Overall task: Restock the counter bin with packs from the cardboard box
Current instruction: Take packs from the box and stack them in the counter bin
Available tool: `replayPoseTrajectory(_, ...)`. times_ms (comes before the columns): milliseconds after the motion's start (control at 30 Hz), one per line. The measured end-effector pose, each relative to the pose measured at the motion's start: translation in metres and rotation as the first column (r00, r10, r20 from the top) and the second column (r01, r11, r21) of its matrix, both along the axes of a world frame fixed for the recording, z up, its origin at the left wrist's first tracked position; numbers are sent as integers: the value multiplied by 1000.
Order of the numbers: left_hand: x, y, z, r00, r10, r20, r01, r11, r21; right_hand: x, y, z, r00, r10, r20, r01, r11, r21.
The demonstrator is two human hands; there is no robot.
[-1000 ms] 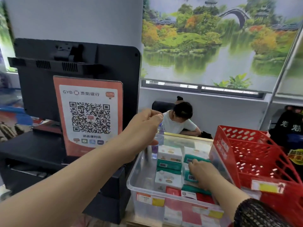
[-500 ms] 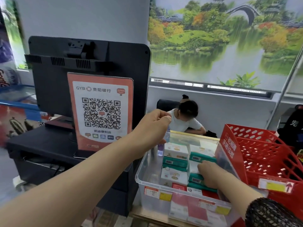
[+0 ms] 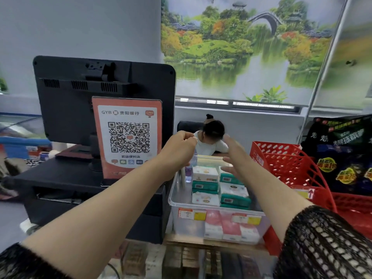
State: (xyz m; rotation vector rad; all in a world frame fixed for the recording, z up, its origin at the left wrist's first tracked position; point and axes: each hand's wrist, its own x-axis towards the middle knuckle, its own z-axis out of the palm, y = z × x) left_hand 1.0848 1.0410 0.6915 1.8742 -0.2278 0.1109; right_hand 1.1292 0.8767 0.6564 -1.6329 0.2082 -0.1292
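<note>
Looking along both forearms, I see black mesh sleeves [image 3: 322,248] at the bottom corners of the view. Just past them a clear bin [image 3: 174,200] stands at the near edge of the tabletop [image 3: 201,243], with price labels [image 3: 192,214] stuck on its front wall. Pink packs [image 3: 229,228] stand against that wall inside. Behind them lie two columns of white packs [image 3: 205,174] and green packs [image 3: 234,200], filling the bin's middle and right, while its left strip shows bare floor.

My left hand [image 3: 179,152] hangs over the bin's far left corner with fingers and thumb curled tight together; I cannot tell whether anything sits between them. A small clear bottle [image 3: 188,174] stands in that corner just under it. My right hand [image 3: 234,156] hovers above the far right packs, palm down, fingers spread wide and holding nothing; it is blurred.

A red basket [image 3: 291,166] sits just beside the bin toward the tabletop's right edge, and a dark printed bag [image 3: 346,158] rises behind it. Left of the bin stands a black monitor [image 3: 70,109], seen from the back, with an orange QR sign [image 3: 128,135] propped before it. Beyond the far edge a person [image 3: 213,129] sits with head bowed, under a landscape blind [image 3: 241,47].
</note>
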Motion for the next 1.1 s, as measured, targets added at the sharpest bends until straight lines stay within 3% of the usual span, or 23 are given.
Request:
replayPoseTrajectory(67,-6,6,-2,1000,5,-8,-5,1000,-3,-14,18,10,999,-39,-6,39,977,210)
replayPoseTrajectory(133,-14,13,-4,1000,3,-31,-4,1000,-19,-34,33,20,998,-68,-5,66,950,304)
replayPoseTrajectory(233,-27,22,-4,995,-14,-102,6,997,-77,-66,58,37,998,24,56,-35,977,210)
replayPoseTrajectory(333,-43,31,-5,987,-25,-156,6,993,-121,-96,76,50,996,11,86,-22,992,123)
replayPoseTrajectory(600,-87,59,-25,973,57,-226,-93,984,-153,-149,106,26,994,48,94,-56,995,82)
replayPoseTrajectory(800,-136,74,-78,947,189,-259,-243,950,-196,-202,114,-26,980,141,143,-164,973,163)
replayPoseTrajectory(967,-175,80,-174,895,280,-348,-340,932,-124,-256,116,-107,969,194,156,-223,956,193)
replayPoseTrajectory(1033,-184,87,-226,863,303,-403,-368,925,-92,-262,117,-157,966,231,115,-249,953,174)
replayPoseTrajectory(1100,-190,95,-281,823,318,-470,-393,917,-68,-261,117,-209,964,264,-27,-255,950,178)
